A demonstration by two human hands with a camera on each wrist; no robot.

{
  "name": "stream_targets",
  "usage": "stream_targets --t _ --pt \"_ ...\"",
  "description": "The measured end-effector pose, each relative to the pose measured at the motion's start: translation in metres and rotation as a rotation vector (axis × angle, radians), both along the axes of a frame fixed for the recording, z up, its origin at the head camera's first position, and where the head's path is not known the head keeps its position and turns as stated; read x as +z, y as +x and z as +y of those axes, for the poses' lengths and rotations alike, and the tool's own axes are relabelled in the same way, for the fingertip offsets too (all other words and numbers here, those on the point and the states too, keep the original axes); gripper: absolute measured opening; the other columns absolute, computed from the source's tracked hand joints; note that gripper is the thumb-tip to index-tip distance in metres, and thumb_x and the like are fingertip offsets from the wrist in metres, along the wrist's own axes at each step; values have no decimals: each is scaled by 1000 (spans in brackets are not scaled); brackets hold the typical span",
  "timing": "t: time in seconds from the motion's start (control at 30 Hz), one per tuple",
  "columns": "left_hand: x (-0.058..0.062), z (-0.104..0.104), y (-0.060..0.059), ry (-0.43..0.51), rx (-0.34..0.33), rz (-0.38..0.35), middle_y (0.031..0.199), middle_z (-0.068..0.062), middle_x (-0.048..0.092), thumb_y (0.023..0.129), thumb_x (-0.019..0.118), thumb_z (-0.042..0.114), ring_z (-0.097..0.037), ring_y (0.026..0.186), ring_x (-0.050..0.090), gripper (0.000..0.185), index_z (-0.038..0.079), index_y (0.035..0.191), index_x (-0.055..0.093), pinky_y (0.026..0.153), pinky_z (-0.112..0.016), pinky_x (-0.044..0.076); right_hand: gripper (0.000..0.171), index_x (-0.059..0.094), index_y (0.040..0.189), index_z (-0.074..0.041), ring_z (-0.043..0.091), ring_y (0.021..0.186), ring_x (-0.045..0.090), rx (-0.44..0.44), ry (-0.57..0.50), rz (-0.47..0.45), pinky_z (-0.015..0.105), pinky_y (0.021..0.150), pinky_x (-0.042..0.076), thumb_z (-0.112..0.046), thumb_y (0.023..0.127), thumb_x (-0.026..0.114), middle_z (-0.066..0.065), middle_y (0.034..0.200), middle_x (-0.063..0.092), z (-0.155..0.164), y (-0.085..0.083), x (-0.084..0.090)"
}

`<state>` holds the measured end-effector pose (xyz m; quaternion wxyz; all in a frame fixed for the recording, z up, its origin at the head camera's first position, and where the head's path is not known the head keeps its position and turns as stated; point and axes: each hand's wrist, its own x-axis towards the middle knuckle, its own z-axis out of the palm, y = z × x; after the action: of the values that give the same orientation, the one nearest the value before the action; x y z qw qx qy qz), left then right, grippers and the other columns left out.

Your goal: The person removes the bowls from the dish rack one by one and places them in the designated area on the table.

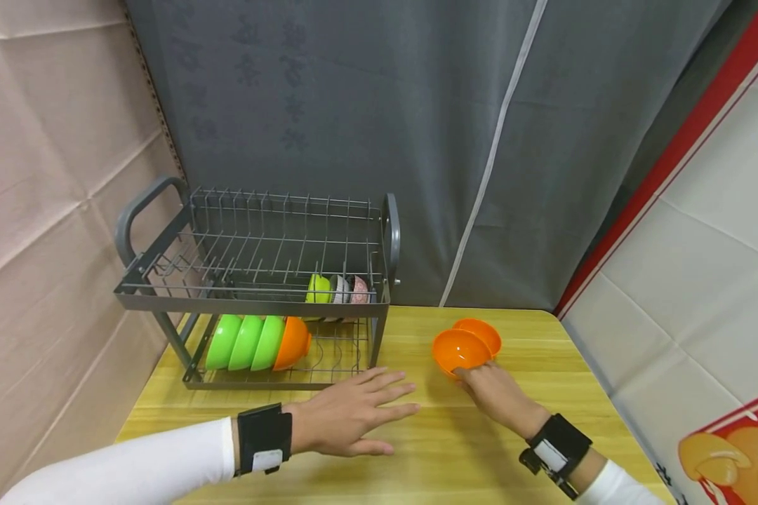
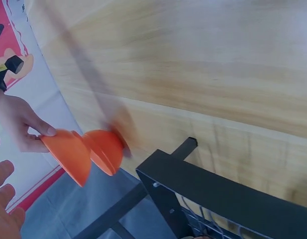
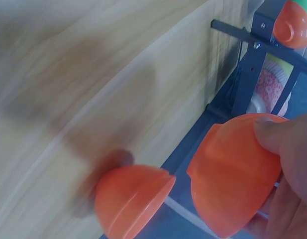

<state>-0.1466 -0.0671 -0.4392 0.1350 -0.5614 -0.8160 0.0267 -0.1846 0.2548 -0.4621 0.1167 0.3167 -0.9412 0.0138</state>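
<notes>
My right hand grips the rim of an orange bowl, thumb on one side and fingers on the other. In the right wrist view this held bowl is raised off the wooden table. Behind it a second orange bowl stands on the table, partly covered by the first in the head view. My left hand is spread with straight fingers over the table, near the rack's front right corner, and holds nothing. Several green bowls and one orange bowl stand tilted in a row on the rack's lower tier.
A dark two-tier dish rack stands at the left of the wooden table. Small bowls, one of them green, sit at its right back. A grey curtain hangs behind, and a white wall panel borders the right.
</notes>
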Motion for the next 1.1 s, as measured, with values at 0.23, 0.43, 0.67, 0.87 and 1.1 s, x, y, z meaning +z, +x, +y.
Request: stream_targets --t 0.23,0.43,0.67,0.87,1.1 --pt "4 7 1 -16 -15 -5 168 -5 28 104 35 61 -24 156 27 68 25 161 29 128 -44 27 11 67 87 -15 9 67 55 -12 -18 8 31 61 49 -14 86 78 -7 73 60 11 -9 -3" --pt "3 13 1 -11 -41 9 167 -5 31 103 39 61 -24 155 30 68 26 160 31 127 -43 29 8 70 90 -12 12 65 59 -51 -21 -20 35 61 51 -12 87 77 -4 72 63 19 -17 -3" --pt "1 17 4 -35 -57 4 168 -5 27 104 30 62 -24 156 27 68 25 162 26 127 -43 29 6 70 92 -10 14 66 61 -72 -30 -52 38 63 54 -9 88 75 -3 74 65 28 -25 -5" --pt "0 19 8 -46 -84 14 168 -5 28 105 29 62 -24 156 27 69 24 162 25 127 -42 30 3 70 91 -9 10 61 54 -100 -28 -75 35 59 50 -9 90 73 -4 70 59 35 -34 -9" --pt "0 21 12 -56 -96 32 168 -5 27 105 28 62 -23 157 25 69 25 163 23 128 -39 27 8 67 86 -11 11 57 49 -115 -29 -69 34 55 46 -6 90 70 -5 65 52 39 -49 -13"
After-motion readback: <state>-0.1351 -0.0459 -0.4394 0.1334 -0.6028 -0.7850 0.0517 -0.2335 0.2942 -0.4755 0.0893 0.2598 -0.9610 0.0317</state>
